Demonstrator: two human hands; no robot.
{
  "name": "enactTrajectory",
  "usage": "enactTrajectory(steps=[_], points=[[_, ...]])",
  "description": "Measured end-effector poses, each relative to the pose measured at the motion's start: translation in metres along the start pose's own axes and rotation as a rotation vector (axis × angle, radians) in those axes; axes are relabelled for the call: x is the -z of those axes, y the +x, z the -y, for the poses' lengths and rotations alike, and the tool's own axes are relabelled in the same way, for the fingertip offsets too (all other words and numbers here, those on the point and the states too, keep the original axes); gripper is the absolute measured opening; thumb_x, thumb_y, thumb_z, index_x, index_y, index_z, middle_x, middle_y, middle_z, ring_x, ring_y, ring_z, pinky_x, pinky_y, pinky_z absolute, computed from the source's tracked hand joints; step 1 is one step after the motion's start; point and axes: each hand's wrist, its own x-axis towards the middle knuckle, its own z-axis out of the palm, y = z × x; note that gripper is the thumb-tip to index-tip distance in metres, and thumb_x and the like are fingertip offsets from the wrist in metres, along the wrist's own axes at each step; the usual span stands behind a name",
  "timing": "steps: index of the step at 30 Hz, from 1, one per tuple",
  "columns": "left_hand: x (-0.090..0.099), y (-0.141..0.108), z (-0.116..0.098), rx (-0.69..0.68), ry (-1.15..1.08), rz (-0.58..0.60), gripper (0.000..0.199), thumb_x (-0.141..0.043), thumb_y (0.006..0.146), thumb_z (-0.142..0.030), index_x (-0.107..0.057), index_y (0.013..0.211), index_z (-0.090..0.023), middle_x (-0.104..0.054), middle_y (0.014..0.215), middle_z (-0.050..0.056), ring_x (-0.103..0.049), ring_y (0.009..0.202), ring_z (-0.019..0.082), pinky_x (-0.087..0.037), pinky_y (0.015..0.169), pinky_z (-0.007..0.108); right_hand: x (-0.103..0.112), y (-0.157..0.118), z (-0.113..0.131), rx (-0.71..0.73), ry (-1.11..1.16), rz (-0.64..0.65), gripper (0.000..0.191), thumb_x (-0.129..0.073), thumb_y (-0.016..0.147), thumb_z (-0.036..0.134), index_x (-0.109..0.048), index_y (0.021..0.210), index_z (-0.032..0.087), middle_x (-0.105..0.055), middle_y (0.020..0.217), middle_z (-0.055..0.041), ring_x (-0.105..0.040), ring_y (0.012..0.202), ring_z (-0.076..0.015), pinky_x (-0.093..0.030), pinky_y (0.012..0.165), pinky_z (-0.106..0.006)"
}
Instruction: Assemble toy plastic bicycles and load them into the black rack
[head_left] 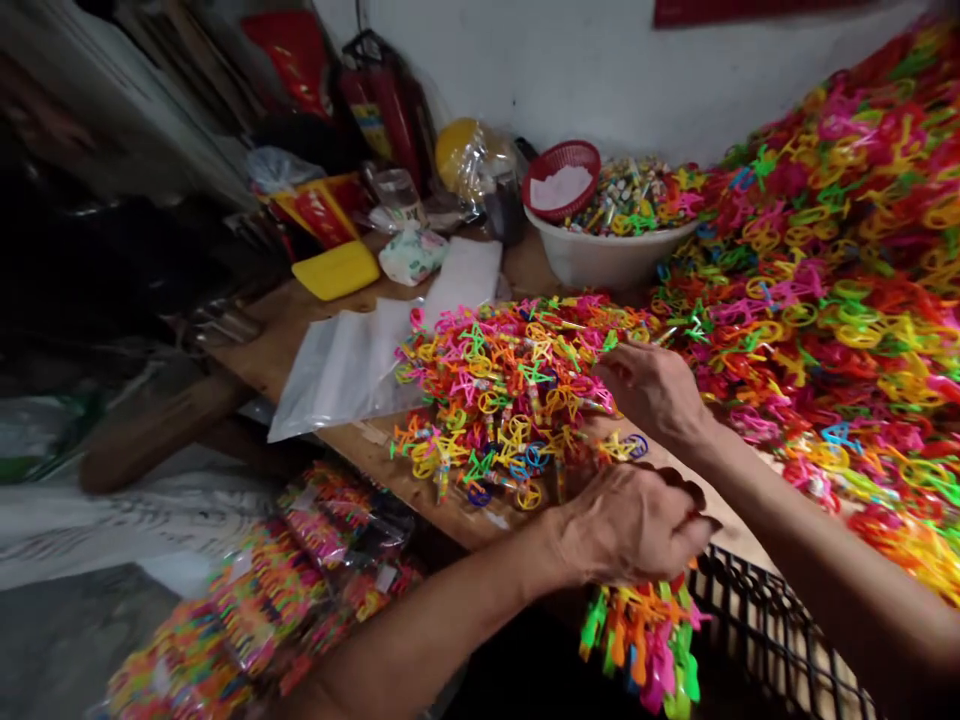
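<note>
My left hand [634, 525] is closed at the table's front edge, above a bunch of bright plastic toys [652, 645]. Their green, orange and pink ends hang down below my palm, and the gripped part is hidden. Farther back, my right hand [656, 390] has its fingers curled together at the right side of a loose heap of small plastic toys [510, 390]. Anything between those fingertips is too hidden to make out. Ring-shaped and spoked parts show on many toys in the heap, in pink, yellow, orange, green and blue.
A much larger toy pile [847, 300] rises on the right. Clear plastic bags [345, 370] lie left of the heap. Behind stands a white basin [600, 258] with a red basket [559, 205]. A black rack [780, 630] is at front right; packed bags [247, 600] lie lower left.
</note>
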Motion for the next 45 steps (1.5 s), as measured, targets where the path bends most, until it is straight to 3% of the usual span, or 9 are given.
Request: enactTrajectory(steps=[5, 9, 14, 22, 26, 33, 37, 41, 45], points=[[-0.002, 0.002, 0.003, -0.015, -0.004, 0.046, 0.039, -0.043, 0.099, -0.037, -0.073, 0.092, -0.012, -0.076, 0.093, 0.01, -0.075, 0.087, 0.024, -0.057, 0.081, 0.034, -0.023, 0.044, 0.023, -0.14, -0.191, 0.292, 0.03, -0.065, 0.091, 0.044, -0.074, 0.079, 0.018, -0.072, 0.077, -0.0091, -0.062, 0.069, -0.0185, -0.032, 0.059, -0.028], [-0.003, 0.004, 0.004, -0.042, -0.017, 0.034, 0.039, -0.042, 0.1, -0.035, -0.073, 0.096, -0.011, -0.077, 0.098, 0.011, -0.075, 0.091, 0.026, -0.059, 0.084, 0.037, -0.008, 0.033, 0.01, -0.184, -0.015, 0.23, 0.034, -0.066, 0.09, 0.041, -0.067, 0.067, 0.017, -0.06, 0.062, -0.0032, -0.05, 0.057, -0.0123, -0.029, 0.056, -0.027], [-0.005, 0.003, 0.005, 0.008, 0.005, 0.01, 0.034, -0.046, 0.1, -0.035, -0.072, 0.093, -0.014, -0.076, 0.092, 0.01, -0.075, 0.086, 0.026, -0.06, 0.08, 0.039, 0.042, -0.033, -0.026, -0.315, 0.421, 0.151, 0.054, -0.062, 0.086, 0.067, -0.064, 0.066, 0.018, -0.048, 0.056, 0.0015, -0.038, 0.051, -0.009, -0.026, 0.048, -0.025], [-0.008, 0.003, 0.011, -0.12, -0.086, -0.147, 0.028, -0.045, 0.099, -0.025, -0.071, 0.095, -0.016, -0.076, 0.097, 0.007, -0.072, 0.093, 0.02, -0.056, 0.086, 0.033, 0.081, -0.151, -0.069, -0.655, 0.879, 0.089, 0.05, -0.068, 0.082, 0.068, -0.07, 0.085, 0.018, -0.064, 0.067, -0.0028, -0.059, 0.06, -0.0136, -0.048, 0.059, -0.027], [-0.009, 0.003, 0.01, -0.087, -0.069, -0.107, 0.032, -0.044, 0.101, -0.03, -0.072, 0.096, -0.016, -0.076, 0.095, 0.008, -0.072, 0.09, 0.019, -0.055, 0.083, 0.031, 0.085, -0.166, -0.07, -0.703, 0.563, 0.017, 0.052, -0.066, 0.081, 0.068, -0.07, 0.077, 0.017, -0.06, 0.059, -0.0023, -0.051, 0.051, -0.0124, -0.038, 0.05, -0.026], [-0.008, 0.004, 0.001, -0.073, -0.084, -0.108, 0.032, -0.044, 0.101, -0.03, -0.072, 0.101, -0.015, -0.077, 0.103, 0.007, -0.072, 0.093, 0.018, -0.055, 0.085, 0.031, 0.062, -0.144, -0.057, -0.539, -0.027, 0.048, 0.047, -0.056, 0.094, 0.048, -0.062, 0.06, 0.017, -0.052, 0.052, -0.002, -0.033, 0.05, -0.0103, -0.028, 0.057, -0.03], [-0.007, 0.003, 0.001, -0.101, -0.055, -0.089, 0.035, -0.042, 0.102, -0.032, -0.072, 0.101, -0.014, -0.077, 0.097, 0.006, -0.072, 0.086, 0.017, -0.054, 0.077, 0.029, 0.064, -0.154, -0.065, -0.537, -0.256, -0.011, 0.033, -0.05, 0.096, 0.035, -0.068, 0.075, 0.016, -0.061, 0.067, -0.0075, -0.041, 0.056, -0.0144, -0.029, 0.059, -0.031], [-0.006, 0.003, 0.001, -0.104, -0.056, -0.109, 0.029, -0.045, 0.102, -0.028, -0.071, 0.101, -0.015, -0.077, 0.098, 0.005, -0.072, 0.086, 0.015, -0.054, 0.079, 0.027, 0.052, -0.157, -0.058, -0.433, -0.372, 0.192, 0.027, -0.045, 0.093, 0.023, -0.071, 0.092, 0.015, -0.069, 0.095, -0.0141, -0.054, 0.071, -0.0203, -0.034, 0.064, -0.033], [-0.005, 0.002, 0.001, -0.101, -0.084, -0.112, 0.027, -0.047, 0.101, -0.027, -0.071, 0.104, -0.016, -0.078, 0.104, 0.005, -0.073, 0.094, 0.015, -0.055, 0.085, 0.026, 0.031, -0.145, -0.051, -0.434, -0.439, 0.232, 0.024, -0.048, 0.086, 0.009, -0.071, 0.088, 0.01, -0.069, 0.102, -0.0206, -0.06, 0.095, -0.0301, -0.041, 0.084, -0.041]])
